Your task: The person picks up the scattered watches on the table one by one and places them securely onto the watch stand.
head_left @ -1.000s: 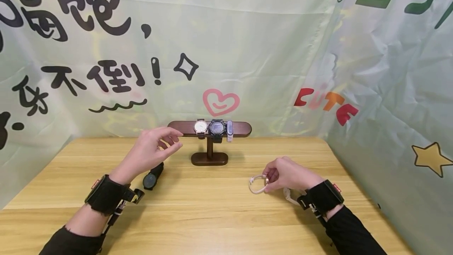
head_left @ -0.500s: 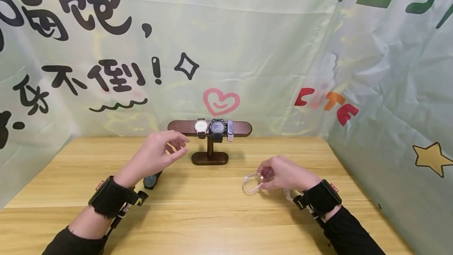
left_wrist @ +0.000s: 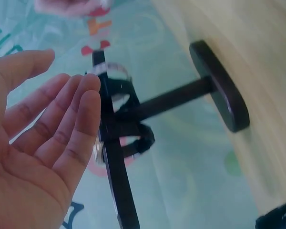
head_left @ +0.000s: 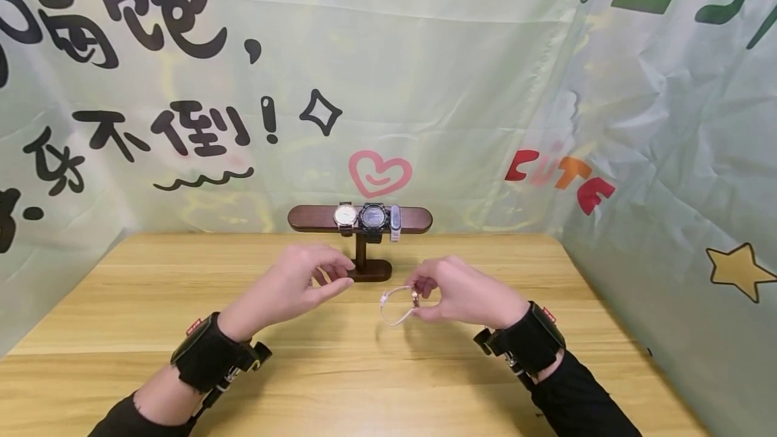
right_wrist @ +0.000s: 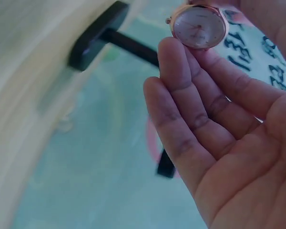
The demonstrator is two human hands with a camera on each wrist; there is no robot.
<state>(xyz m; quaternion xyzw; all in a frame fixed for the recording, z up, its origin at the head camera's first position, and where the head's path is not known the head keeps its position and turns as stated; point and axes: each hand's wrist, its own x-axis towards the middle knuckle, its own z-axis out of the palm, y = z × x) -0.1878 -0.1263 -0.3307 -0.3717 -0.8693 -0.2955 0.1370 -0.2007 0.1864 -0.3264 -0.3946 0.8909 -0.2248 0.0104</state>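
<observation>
My right hand pinches a white-strapped watch by its case and holds it just above the wooden table, in front of the stand. In the right wrist view its rose-gold face sits at my fingertips. My left hand hovers with relaxed fingers a short way left of the watch, holding nothing; in the left wrist view its palm lies spread. Behind both hands, a dark wooden T-shaped watch stand carries three watches on its bar.
Printed cloth backdrops close off the back and right side of the table. The stand's oval base sits just behind my fingertips. A black camera band wraps each wrist. Bare wood spreads to the left and front.
Both hands moved toward the table's middle. My right hand carried the white watch left and up off the wood. My left hand shifted right, and the black watch lying on the table is hidden now.
</observation>
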